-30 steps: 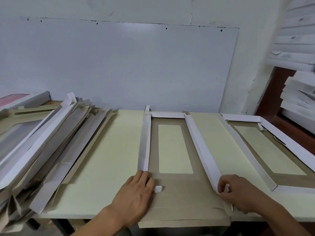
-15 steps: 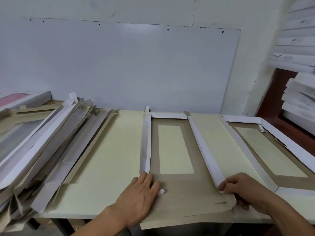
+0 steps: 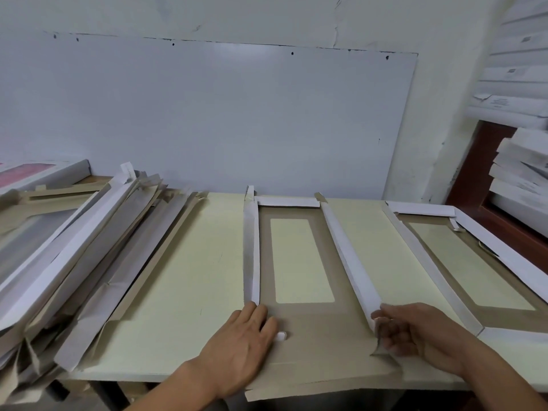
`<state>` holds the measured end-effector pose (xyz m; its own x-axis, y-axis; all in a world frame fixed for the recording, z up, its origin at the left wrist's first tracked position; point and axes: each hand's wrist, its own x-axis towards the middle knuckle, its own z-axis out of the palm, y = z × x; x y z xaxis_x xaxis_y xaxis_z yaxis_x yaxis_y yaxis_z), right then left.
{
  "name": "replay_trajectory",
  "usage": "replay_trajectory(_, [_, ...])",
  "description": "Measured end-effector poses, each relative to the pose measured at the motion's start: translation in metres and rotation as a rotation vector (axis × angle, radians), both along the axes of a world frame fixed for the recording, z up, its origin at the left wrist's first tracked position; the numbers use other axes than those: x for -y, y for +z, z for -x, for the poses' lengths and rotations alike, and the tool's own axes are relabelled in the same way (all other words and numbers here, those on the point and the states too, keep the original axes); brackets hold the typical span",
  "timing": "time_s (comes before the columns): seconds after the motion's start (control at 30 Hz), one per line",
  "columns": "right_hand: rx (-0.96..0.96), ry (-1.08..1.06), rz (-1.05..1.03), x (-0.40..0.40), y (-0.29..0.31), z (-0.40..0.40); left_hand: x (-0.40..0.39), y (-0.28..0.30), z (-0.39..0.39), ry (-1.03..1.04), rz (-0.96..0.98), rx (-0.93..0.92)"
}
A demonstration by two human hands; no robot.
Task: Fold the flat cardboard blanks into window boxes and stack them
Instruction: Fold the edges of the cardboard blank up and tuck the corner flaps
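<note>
Pale tabletop (image 3: 184, 292) carries the blank (image 3: 320, 330); left hand (image 3: 240, 348) presses flat, fingers spread, anchoring it while right hand (image 3: 415, 333) pinches the near corner flap (image 3: 374, 336) to raise it.

Cardboard blank (image 3: 311, 327) at the table's near edge is showing a matt brown kraft inner face; its raised side flaps (image 3: 350, 256) are showing a smooth white coated outer face. Window film (image 3: 301, 259) is reading clear, faintly glossy. Table (image 3: 184, 280) top is showing a smooth pale-yellow laminate with a dull sheen. Second box (image 3: 462, 262) toward the right edge is showing the same kraft and white. Pile of blanks (image 3: 74, 262) at the left edge is looking matt, creased. Wall panel (image 3: 207, 120) is looking smooth, semi-gloss white.
</note>
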<state>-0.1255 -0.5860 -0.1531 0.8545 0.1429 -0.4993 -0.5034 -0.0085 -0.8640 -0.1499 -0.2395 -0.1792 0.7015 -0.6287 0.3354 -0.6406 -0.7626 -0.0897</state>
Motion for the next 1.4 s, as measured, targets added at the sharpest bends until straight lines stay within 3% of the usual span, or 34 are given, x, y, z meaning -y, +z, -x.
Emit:
replay_trajectory(0.1, [0.062, 0.168, 0.103, 0.009, 0.003, 0.004, -0.003, -0.002, -0.002, 0.009, 0.022, -0.106])
replay_trajectory(0.37, [0.556, 0.288, 0.960, -0.007, 0.002, 0.016, -0.011, -0.002, -0.009, 0.014, 0.268, -0.239])
replay_trajectory(0.43, [0.633, 0.368, 1.064, -0.006, 0.005, 0.021, -0.012, 0.000, -0.010, 0.016, 0.253, -0.240])
replay_trajectory(0.53, [0.640, 0.548, 1.080, -0.004, 0.005, 0.022, -0.015, 0.002, -0.010, 0.007, 0.220, -0.237])
replay_trajectory(0.6, [0.639, 0.560, 1.037, -0.003, 0.005, 0.018, -0.015, 0.001, -0.010, -0.023, 0.199, -0.204])
replay_trajectory(0.8, [0.625, 0.378, 1.031, -0.002, -0.007, -0.002, -0.015, 0.002, -0.008, -0.083, 0.261, -0.184])
replay_trajectory(1.1, [0.404, 0.136, 0.657, 0.005, -0.010, -0.010, -0.024, 0.001, -0.006, -0.127, 0.207, -0.237])
replay_trajectory(1.23, [0.456, 0.169, 0.687, 0.003, -0.003, 0.001, -0.025, 0.000, -0.007, -0.097, 0.278, -0.251])
replay_trajectory(1.4, [0.729, 0.248, 0.894, -0.005, -0.007, 0.010, -0.017, 0.001, -0.009, -0.002, 0.338, -0.182])
